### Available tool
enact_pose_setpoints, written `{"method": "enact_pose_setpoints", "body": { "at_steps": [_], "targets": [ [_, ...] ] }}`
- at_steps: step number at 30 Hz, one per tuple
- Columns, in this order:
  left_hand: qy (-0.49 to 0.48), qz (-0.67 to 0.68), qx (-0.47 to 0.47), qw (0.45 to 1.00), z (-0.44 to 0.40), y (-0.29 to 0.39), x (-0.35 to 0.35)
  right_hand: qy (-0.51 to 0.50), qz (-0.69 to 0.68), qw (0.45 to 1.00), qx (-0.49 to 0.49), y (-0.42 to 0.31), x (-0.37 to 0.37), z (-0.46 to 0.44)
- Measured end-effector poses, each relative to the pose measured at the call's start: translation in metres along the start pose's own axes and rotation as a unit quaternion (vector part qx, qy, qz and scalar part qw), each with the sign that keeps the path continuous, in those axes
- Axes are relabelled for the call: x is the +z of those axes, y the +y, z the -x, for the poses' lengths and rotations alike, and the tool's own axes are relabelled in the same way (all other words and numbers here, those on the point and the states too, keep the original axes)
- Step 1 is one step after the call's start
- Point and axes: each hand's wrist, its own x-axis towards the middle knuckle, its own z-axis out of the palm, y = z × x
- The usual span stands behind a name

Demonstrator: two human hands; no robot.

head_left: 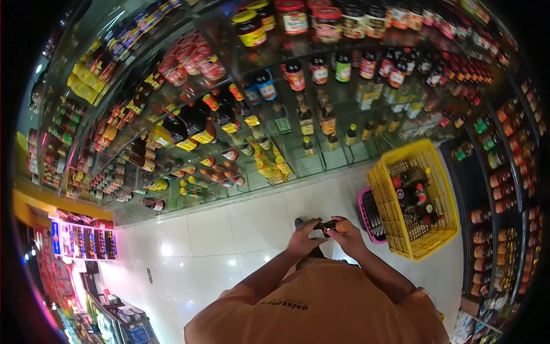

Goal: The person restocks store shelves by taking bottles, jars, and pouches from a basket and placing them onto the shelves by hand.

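A small dark bottle (325,227) lies between my two hands in front of my body, above the tiled floor. My left hand (302,238) has its fingers closed round the bottle's left end. On the other end, my right hand (347,234) is closed, with an orange-brown part showing between its fingers. To the right stands a yellow basket (378,182) holding several dark bottles (413,192), some with red caps. Partly behind it is a pink and black basket (372,221).
Glass shelves (309,163) with rows of sauce bottles and jars run along the far side. Dark shelves (467,189) with more bottles stand at the right. A lit display (86,241) and a low counter (123,321) are at the left.
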Motion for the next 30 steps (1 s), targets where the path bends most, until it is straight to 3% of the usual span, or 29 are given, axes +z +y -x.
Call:
{"method": "enact_pose_setpoints", "body": {
  "at_steps": [3, 5, 7, 9, 11, 15, 17, 18, 19, 20, 21, 30],
  "targets": [
    [0.094, -0.07, -0.056, 0.991, -0.005, -0.048, -0.06, 0.019, 0.065, 0.998, 0.018, 0.004, 0.019, -0.06],
    [0.08, -0.029, -0.125, 0.989, 0.015, -0.139, -0.094, 0.078, 0.004, 0.997, 0.006, 0.013, 0.033, -0.11],
    [0.07, -0.005, -0.302, 0.951, 0.05, -0.187, -0.14, 0.113, -0.001, 0.993, -0.027, 0.032, 0.045, -0.162],
    [0.116, -0.067, -0.352, 0.926, 0.104, -0.241, -0.163, 0.135, 0.093, 0.985, -0.052, 0.04, 0.052, -0.209],
    [0.097, -0.114, -0.422, 0.894, 0.161, -0.299, -0.173, 0.152, 0.089, 0.983, -0.057, 0.042, 0.062, -0.248],
    [0.145, 0.172, -0.58, 0.783, 0.256, -0.35, -0.17, 0.168, 0.089, 0.979, -0.08, 0.063, 0.086, -0.319],
    [0.049, 0.062, -0.478, 0.875, 0.298, -0.359, -0.165, 0.166, 0.089, 0.98, -0.064, 0.066, 0.099, -0.345],
    [0.128, 0.269, -0.492, 0.818, 0.324, -0.394, -0.145, 0.162, 0.144, 0.973, -0.074, 0.067, 0.103, -0.359],
    [0.215, 0.451, -0.491, 0.713, 0.329, -0.389, -0.141, 0.158, 0.2, 0.963, -0.085, 0.069, 0.108, -0.37],
    [0.167, 0.328, -0.513, 0.776, 0.332, -0.387, -0.135, 0.149, 0.206, 0.965, -0.068, 0.072, 0.111, -0.38],
    [0.146, 0.271, -0.522, 0.795, 0.327, -0.383, -0.134, 0.152, 0.202, 0.965, -0.071, 0.077, 0.116, -0.391],
    [0.12, 0.192, -0.524, 0.821, 0.271, -0.328, -0.145, 0.145, 0.199, 0.967, -0.066, 0.109, 0.137, -0.456]
  ]
}}
